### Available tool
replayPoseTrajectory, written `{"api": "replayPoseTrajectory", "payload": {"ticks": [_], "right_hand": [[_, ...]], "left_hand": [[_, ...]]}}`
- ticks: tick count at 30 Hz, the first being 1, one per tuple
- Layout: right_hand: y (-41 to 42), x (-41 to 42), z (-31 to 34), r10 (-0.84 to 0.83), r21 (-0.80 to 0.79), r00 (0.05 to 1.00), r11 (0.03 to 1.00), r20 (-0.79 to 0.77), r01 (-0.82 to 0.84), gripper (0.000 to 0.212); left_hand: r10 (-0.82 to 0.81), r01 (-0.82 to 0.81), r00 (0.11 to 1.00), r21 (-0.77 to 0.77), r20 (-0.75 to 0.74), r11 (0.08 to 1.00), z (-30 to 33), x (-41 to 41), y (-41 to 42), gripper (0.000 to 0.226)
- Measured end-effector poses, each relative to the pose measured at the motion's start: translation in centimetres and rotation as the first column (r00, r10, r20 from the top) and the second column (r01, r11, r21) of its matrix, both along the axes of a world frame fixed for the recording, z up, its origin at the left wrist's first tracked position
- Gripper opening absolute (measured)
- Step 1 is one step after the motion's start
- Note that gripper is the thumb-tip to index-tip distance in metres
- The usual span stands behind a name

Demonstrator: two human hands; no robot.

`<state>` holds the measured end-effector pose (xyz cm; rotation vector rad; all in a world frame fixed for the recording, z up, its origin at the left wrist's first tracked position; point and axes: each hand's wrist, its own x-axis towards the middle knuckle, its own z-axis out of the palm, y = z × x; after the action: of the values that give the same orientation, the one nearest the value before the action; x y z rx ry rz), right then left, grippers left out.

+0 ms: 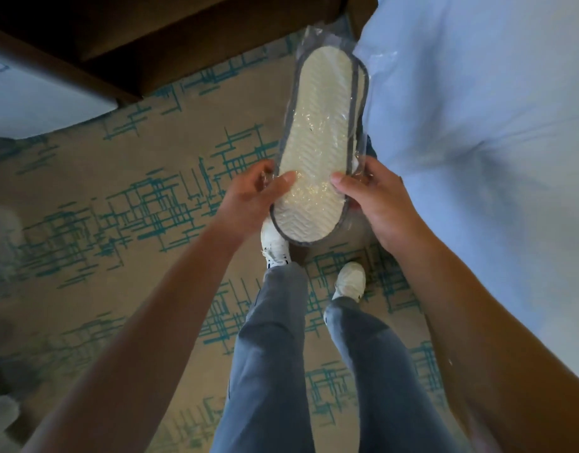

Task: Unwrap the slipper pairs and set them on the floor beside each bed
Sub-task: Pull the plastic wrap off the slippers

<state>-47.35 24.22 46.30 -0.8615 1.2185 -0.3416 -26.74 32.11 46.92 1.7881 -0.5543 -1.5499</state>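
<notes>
Slipper pack [317,152] held just beside the bed [477,125], left hand [249,197] and right hand [376,204] pinching its near end. Probably light, floppy, slippery film; better pinching loose plastic.

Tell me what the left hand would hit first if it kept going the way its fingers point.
The left hand points up and right, straight into the wrapped slipper pair it already grips. Past that lies the bed, though depth is hard to judge.
</notes>
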Motion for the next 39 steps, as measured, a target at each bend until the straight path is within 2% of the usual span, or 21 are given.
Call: {"api": "replayPoseTrajectory", "payload": {"ticks": [5,7,10,12,15,17,19,20,24,26,29,33,36,39], "right_hand": [[1.6,-0.2,-3.8,-0.015,0.017,1.000,1.000,-0.015,0.015,0.034],[2.3,0.1,-5.4,0.003,0.008,1.000,1.000,-0.025,-0.002,0.033],[3.4,1.1,-8.5,-0.014,0.016,0.999,1.000,-0.041,0.015,0.031],[3.9,1.6,-11.1,-0.039,0.031,0.999,0.999,-0.022,0.040,0.030],[3.6,2.1,-14.6,-0.034,0.043,0.999,0.999,0.024,0.033,0.031],[3.3,1.6,-16.8,0.019,0.016,0.999,1.000,0.045,-0.020,0.032],[2.9,0.5,-19.0,0.048,0.013,0.996,0.999,0.080,-0.049,0.032],[2.4,-0.1,-20.0,0.059,0.011,0.992,0.998,0.109,-0.060,0.036],[1.7,-1.1,-23.9,0.144,-0.041,0.970,0.989,0.195,-0.139,0.052],[1.3,-1.8,-25.9,0.155,-0.060,0.967,0.987,0.200,-0.146,0.060],[0.9,-2.0,-27.7,0.181,-0.068,0.952,0.983,0.246,-0.170,0.057],[1.0,-2.3,-28.9,0.165,-0.053,0.933,0.986,0.319,-0.157,0.055],[1.4,-2.3,-28.6,0.218,-0.121,0.928,0.974,0.301,-0.189,0.042],[2.3,-2.0,-28.4,0.296,-0.200,0.913,0.948,0.279,-0.247,0.029]], "left_hand": [[-0.030,0.032,0.999,0.070,-0.040,0.997,-3.9,0.1,1.2,0.052],[-0.049,0.049,0.999,0.077,0.009,0.996,-5.9,0.6,2.2,0.044],[-0.072,0.076,0.978,-0.011,0.197,0.997,-9.2,1.8,2.8,0.030],[-0.075,0.083,0.974,-0.031,0.215,0.996,-11.9,2.6,2.9,0.026],[-0.036,0.035,0.995,0.006,0.096,0.999,-15.8,3.2,2.9,0.040],[-0.021,0.023,0.999,0.040,-0.045,0.999,-18.3,3.0,2.8,0.063],[-0.072,0.075,0.994,0.040,-0.079,0.996,-20.2,2.7,2.2,0.079],[-0.113,0.116,0.990,0.030,-0.086,0.993,-20.9,2.5,1.6,0.077],[-0.241,0.252,0.947,0.023,-0.214,0.968,-23.8,1.8,0.2,0.036],[-0.281,0.287,0.931,-0.006,-0.234,0.958,-24.9,1.4,-0.9,0.034],[-0.349,0.343,0.919,-0.063,-0.181,0.937,-25.6,1.2,-1.8,0.032],[-0.241,0.203,0.939,-0.170,-0.244,0.964,-25.8,0.1,-1.2,0.020],[-0.147,0.114,0.973,-0.178,-0.180,0.977,-26.3,-1.1,0.2,0.038],[-0.016,-0.024,0.980,-0.201,-0.196,0.979,-26.9,-2.5,1.3,0.039]]}}
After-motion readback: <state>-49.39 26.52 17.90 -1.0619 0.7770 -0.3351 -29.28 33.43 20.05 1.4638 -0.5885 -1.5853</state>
